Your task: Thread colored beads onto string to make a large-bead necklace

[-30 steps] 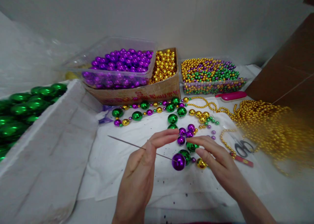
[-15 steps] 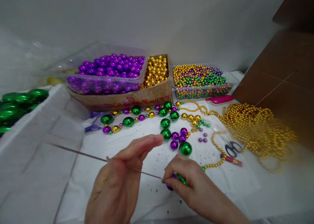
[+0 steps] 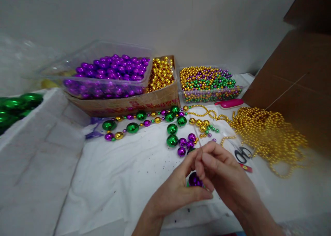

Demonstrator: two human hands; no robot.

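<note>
My left hand [image 3: 176, 186] is curved inward, its thumb below and its fingers above, with the fingertips meeting my right hand. My right hand [image 3: 229, 177] is closed in a pinch on a long thin needle [image 3: 200, 142], which points up and away between the fingertips. A shiny purple bead [image 3: 194, 179] shows in the gap between my left thumb and fingers, with a bit of green beside it. Whether the left fingers grip the thread or the needle is hidden. Just beyond my hands lie loose purple beads [image 3: 182, 142] and large green beads [image 3: 172, 140] on a white cloth.
A beaded necklace [image 3: 132, 127] lies along the carton [image 3: 124, 106], which has a tub of purple beads [image 3: 111, 70] on it. To the right stand a tub of mixed small beads [image 3: 209, 84], scissors [image 3: 242, 155], a pink-red tool [image 3: 231, 104] and piled gold bead strands [image 3: 269, 139].
My left hand has moved right to join my right hand. The needle has swung from lying across to the left to pointing up and away. My right hand has moved slightly right.
</note>
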